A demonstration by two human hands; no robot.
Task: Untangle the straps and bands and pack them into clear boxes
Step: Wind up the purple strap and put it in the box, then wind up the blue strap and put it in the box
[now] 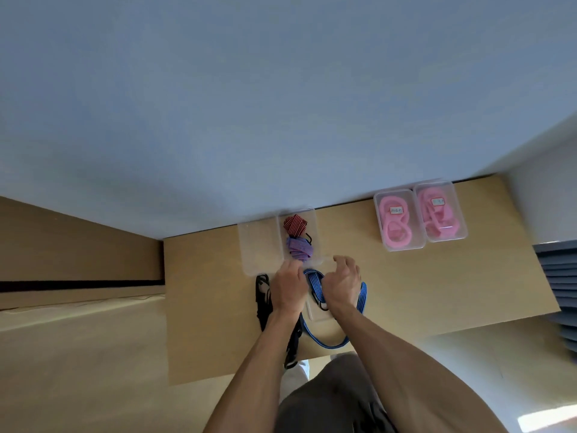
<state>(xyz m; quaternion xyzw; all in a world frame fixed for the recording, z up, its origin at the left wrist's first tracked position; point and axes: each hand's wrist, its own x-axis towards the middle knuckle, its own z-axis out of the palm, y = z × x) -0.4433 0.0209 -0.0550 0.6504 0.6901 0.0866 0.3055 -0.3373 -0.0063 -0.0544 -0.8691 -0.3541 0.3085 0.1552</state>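
Left hand: the left hand (288, 287) is over the near middle of the table, with its fingers curled down on the blue strap; the grip itself is hidden under the hand, so I cannot tell exactly how it holds
Right hand: the right hand (342, 284) is just beside the left one, fingers bent and curled around the same strap, above a flat clear lid
Blue strap: the blue strap (327, 339) has black stripes; one part is bunched between the two hands, and a long loop goes toward the near edge of the table and comes back up on the right side of the right hand
Black strap: the black strap (263, 300) lies on the table to the left of the left hand, and a further black piece (293, 348) hangs over the near edge
Open box: the clear box (298, 235) stands just beyond the hands and contains a red striped band (295, 224) at the far end and a purple band (299, 249) at the near end
Lid beside box: a clear lid (259, 248) lies touching the left side of this box
Flat lid: another clear lid (315, 312) lies under the blue strap
Pink boxes: two closed boxes (420, 214) with pink bands (395, 225) stand side by side at the far right, near the wall
Table: light wooden table (421, 292)
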